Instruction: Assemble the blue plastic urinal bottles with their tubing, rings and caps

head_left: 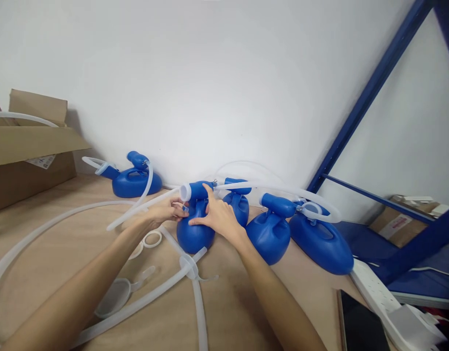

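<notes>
A blue plastic urinal bottle [195,236] stands on the table in front of me, its white-rimmed mouth facing left. My right hand [222,214] grips it from the right, index finger up on the neck and thumb lower on the body. At its left side, my left hand [172,210] is closed in a pinch on a small translucent plastic piece [185,208], just under the mouth. A translucent tube [239,185] runs right from behind the neck. Below the bottle lie a translucent lid [188,266] with a strap and more tubing [137,304].
More blue urinal bottles stand right [270,236], far right [321,243] and back left [137,183]. White rings [152,239] and a larger lid [114,297] lie left. Also around are a cardboard box [30,165], a phone [361,321], a power strip [374,287] and a blue rack [370,97].
</notes>
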### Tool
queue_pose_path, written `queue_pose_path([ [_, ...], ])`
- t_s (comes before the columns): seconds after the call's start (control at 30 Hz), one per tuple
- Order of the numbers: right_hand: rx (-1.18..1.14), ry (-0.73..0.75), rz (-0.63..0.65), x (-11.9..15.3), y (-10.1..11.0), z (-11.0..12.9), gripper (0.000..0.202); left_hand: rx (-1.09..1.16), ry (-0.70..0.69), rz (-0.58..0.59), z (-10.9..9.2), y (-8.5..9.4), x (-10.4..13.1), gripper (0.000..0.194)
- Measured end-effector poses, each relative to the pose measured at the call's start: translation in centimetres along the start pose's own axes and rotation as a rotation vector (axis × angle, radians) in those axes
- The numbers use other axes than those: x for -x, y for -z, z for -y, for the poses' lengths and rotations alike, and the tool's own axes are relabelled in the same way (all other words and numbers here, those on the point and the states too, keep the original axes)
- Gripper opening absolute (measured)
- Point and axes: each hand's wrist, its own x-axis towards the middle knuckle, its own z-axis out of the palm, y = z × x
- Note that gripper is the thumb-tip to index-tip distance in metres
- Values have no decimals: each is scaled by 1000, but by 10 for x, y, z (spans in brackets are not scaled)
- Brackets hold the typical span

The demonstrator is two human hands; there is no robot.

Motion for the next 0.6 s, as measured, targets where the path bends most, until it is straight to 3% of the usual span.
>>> queue_pose_path([
  [0.13, 62, 161, -246, -24, -1, -7, 88, -91, 85, 122, -13, 23, 14, 57],
  [0.23, 70, 306, -196, -38, -11, -15, 96, -261, 36, 163, -24, 33, 19, 73],
  [0.3, 49, 339, -163, -42, -20, -20, 98, -379, -72, 102, -30, 33, 20, 91],
  [0.37, 13, 334, -193, -43, -29, -23, 92, -437, -229, 21, -33, 27, 18, 97],
  [0.5, -87, 335, -282, -41, -42, -26, 80, -527, -538, -65, -32, 13, 11, 68],
  [0.6, -119, 352, -290, -42, -45, -23, 73, -607, -663, -160, -30, 11, 6, 57],
])
